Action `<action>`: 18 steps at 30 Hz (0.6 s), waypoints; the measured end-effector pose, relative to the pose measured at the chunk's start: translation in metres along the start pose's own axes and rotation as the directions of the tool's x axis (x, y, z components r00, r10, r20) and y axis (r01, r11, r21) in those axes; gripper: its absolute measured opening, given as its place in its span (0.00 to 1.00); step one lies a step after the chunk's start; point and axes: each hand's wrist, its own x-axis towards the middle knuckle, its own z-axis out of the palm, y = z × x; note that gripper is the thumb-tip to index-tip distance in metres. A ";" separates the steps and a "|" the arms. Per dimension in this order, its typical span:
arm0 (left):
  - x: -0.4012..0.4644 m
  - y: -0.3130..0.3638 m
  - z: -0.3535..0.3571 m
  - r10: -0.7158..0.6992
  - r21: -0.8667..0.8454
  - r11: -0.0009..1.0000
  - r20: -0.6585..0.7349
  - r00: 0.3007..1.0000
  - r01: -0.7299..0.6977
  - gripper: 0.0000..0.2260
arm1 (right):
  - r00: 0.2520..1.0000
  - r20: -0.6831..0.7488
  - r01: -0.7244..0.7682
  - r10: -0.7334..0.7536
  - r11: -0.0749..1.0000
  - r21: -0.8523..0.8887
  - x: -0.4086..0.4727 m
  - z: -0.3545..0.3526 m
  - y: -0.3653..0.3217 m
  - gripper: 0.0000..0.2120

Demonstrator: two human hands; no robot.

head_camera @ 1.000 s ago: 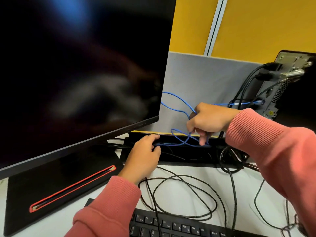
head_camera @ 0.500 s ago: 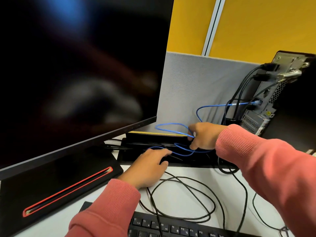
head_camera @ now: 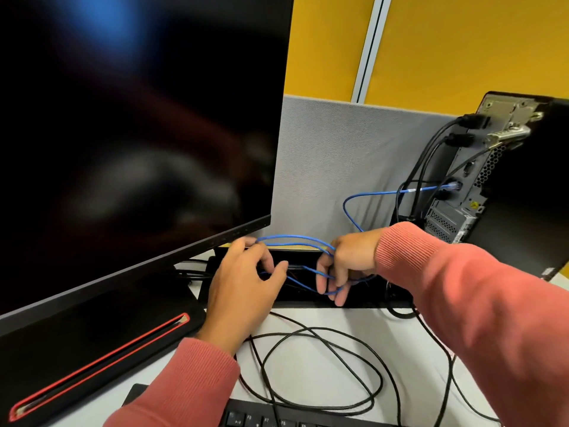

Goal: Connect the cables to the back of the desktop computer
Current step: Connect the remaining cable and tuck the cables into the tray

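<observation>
- Right hand (head_camera: 349, 261): fingers curled through loops of blue cable (head_camera: 295, 240), holding them.
- Left hand (head_camera: 243, 282): fingers bent, pinching the loops' other end.
- Both hover over black cable tray (head_camera: 369, 295) on white desk (head_camera: 308, 359); monitor (head_camera: 132, 134) left, yellow wall behind.
- Cable runs up right into the desktop computer (head_camera: 480, 180) rear port.

I see my left hand (head_camera: 243, 282) and right hand (head_camera: 345, 263) both gripping loops of the blue cable (head_camera: 295, 240) strung between my fingers, over a black tray (head_camera: 369, 298). Beyond my right fingers the cable runs up into the computer (head_camera: 480, 180).
</observation>
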 end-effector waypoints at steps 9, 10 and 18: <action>-0.001 -0.005 0.008 0.073 -0.150 0.988 0.181 0.981 -0.046 0.16 | 0.944 -0.323 -0.110 0.061 0.984 -0.138 0.011 0.009 0.005 0.06; -0.001 -0.004 0.008 0.061 -0.140 0.990 0.219 0.974 -0.030 0.17 | 0.923 -0.383 -0.146 0.042 0.958 -0.247 0.010 0.010 0.004 0.08; -0.006 0.002 0.008 0.021 0.032 0.999 0.424 0.906 -0.038 0.14 | 0.743 -0.626 0.019 -0.238 0.941 -0.337 -0.035 0.004 0.002 0.11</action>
